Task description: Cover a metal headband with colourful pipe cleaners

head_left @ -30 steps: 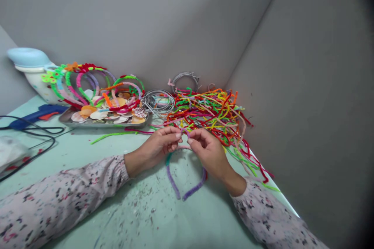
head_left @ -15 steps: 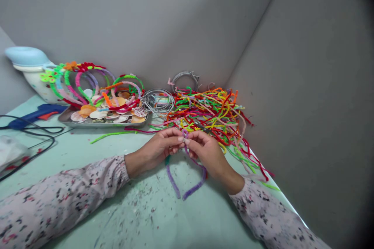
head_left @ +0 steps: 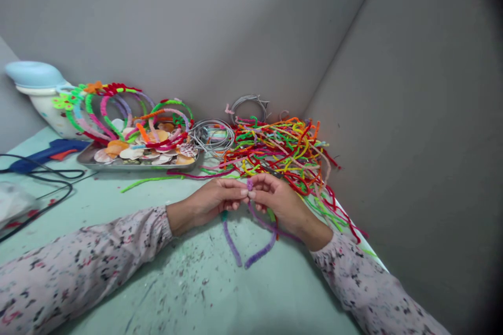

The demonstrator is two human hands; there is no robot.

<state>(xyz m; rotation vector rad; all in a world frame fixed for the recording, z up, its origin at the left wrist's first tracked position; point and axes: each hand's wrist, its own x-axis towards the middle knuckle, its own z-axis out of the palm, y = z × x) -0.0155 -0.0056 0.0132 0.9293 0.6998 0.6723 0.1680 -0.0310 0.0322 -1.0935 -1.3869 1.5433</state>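
Observation:
A purple pipe cleaner [head_left: 250, 185] is pinched between the thumbs and fingers of both hands, with a small bunched loop sticking up above the thumbs. Its thin tail hangs down and runs right beneath my right wrist. My left hand [head_left: 212, 201] is closed on it from the left, thumb tip meeting the other thumb. My right hand [head_left: 281, 204] grips it from the right. Under the hands is a hoop wrapped in pipe cleaner, a headband [head_left: 261, 255] by its look; its two purple ends point toward me, and the hands cover its upper part.
Behind the hands lies a heap of coloured pipe cleaners [head_left: 283, 149]. Wire coils [head_left: 214, 136] sit beside a metal tray [head_left: 137, 167] of shells [head_left: 131, 153] and wrapped headbands [head_left: 104, 110]. At left are a blue glue gun [head_left: 47, 154], its black cable and a blue-lidded white container [head_left: 47, 102].
The purple loop between my fingers has become smaller and more bunched. Its tail now stretches right under my right wrist. A green part near my right fingers has come into view.

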